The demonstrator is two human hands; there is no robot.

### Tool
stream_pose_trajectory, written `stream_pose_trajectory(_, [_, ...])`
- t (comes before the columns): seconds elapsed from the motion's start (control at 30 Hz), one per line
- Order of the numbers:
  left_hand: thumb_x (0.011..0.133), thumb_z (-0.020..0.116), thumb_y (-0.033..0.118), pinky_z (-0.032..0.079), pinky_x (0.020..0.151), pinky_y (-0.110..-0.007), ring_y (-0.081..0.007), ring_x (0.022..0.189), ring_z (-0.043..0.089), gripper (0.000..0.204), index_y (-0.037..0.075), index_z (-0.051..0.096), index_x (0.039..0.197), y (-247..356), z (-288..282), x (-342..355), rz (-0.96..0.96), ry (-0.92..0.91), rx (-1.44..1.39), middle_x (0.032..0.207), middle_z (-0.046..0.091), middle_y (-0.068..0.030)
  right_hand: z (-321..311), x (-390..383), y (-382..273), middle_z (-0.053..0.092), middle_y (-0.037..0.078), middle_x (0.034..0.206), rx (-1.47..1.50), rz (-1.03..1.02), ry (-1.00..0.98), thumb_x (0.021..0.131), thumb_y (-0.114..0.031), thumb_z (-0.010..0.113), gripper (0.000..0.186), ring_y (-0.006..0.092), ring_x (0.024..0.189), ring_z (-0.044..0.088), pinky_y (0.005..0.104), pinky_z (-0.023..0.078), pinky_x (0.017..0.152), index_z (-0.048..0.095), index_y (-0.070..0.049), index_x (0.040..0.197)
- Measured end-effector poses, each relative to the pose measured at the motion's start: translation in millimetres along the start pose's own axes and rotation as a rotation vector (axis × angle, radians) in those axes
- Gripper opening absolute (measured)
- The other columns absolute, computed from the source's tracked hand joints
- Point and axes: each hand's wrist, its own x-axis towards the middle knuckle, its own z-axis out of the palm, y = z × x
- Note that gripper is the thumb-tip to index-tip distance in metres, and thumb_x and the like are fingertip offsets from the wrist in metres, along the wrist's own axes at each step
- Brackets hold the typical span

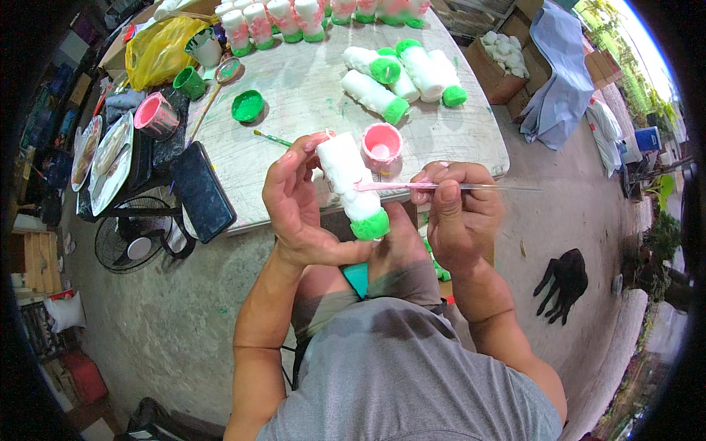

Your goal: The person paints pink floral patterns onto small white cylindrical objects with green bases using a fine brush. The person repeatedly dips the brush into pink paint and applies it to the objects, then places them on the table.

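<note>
The left hand (298,213) is holding a white cylinder (342,169) lengthwise: its fingers are curving over the end at eleven o'clock, and its thumb is reaching under the green end at five o'clock. Measured from the cylinder's middle, the left palm is lying toward eight o'clock. The right hand (460,213) is sitting between three and four o'clock, pinching a slim paintbrush (441,187) between thumb and fingers, so the cylinder is resting between the two hands, nearer the left. The brush is pointing toward nine o'clock, and its pink tip seems to be touching the cylinder's side, though the contact is too small to be sure of.

At two o'clock a pink cup (382,143) is standing near the edge of the table (309,95). At one o'clock several green-ended white cylinders (368,92) are lying in a loose group. Toward twelve o'clock a row of pink, white and green cylinders (309,20) is standing along the far side. At ten o'clock a green-handled brush (273,138) and, farther out, a green dish (248,106) are resting. A dark phone (202,191) is lying at nine o'clock, and a black glove (565,283) is lying on the floor (529,242) at four o'clock.
</note>
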Motion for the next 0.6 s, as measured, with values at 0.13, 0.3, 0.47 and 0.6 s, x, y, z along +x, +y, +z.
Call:
stream_pose_trajectory(0.13, [0.055, 0.103, 0.026, 0.045, 0.113, -0.05, -0.0374, 0.14, 0.05, 0.131, 0.011, 0.025, 0.159, 0.4, 0.8, -0.9, 0.003, 0.007, -0.013, 0.152, 0.046, -0.0255, -2.6, 2.7, -4.8, 0.065, 0.012, 0.097, -0.005, 0.069, 0.084, 0.107, -0.015, 0.062, 0.016, 0.0155, 0.084, 0.06, 0.0302, 0.052, 0.08, 0.055, 0.0, 0.108])
stream_pose_trajectory(0.3, [0.055, 0.101, 0.024, 0.046, 0.108, -0.047, -0.0365, 0.137, 0.051, 0.129, 0.011, 0.026, 0.159, 4.0, 0.4, -3.0, -0.013, -0.003, 0.021, 0.151, 0.048, -0.0252, -1.1, 6.6, -9.7, 0.067, 0.012, 0.1, 0.013, 0.021, -0.045, 0.107, -0.014, 0.062, 0.016, 0.014, 0.087, 0.061, 0.0283, 0.053, 0.081, 0.056, 0.0, 0.111])
stream_pose_trajectory(0.47, [0.054, 0.101, 0.023, 0.045, 0.101, -0.043, -0.0358, 0.134, 0.053, 0.128, 0.013, 0.028, 0.159, 4.5, -3.7, -4.0, 0.022, -0.05, 0.097, 0.15, 0.049, -0.0251, 2.3, 10.1, -10.8, 0.062, 0.011, 0.095, -0.251, -0.086, -0.063, 0.108, -0.018, 0.06, 0.019, 0.0165, 0.084, 0.059, 0.031, 0.051, 0.078, 0.052, -0.001, 0.109])
stream_pose_trajectory(0.6, [0.055, 0.1, 0.022, 0.046, 0.101, -0.043, -0.0368, 0.134, 0.052, 0.126, 0.015, 0.029, 0.159, 7.1, -5.1, -3.6, -0.003, -0.071, 0.111, 0.149, 0.049, -0.0253, 3.5, 10.5, -15.9, 0.061, 0.014, 0.094, -0.439, -0.19, -0.041, 0.107, -0.015, 0.058, 0.016, 0.0215, 0.083, 0.06, 0.0367, 0.053, 0.078, 0.051, -0.001, 0.109])
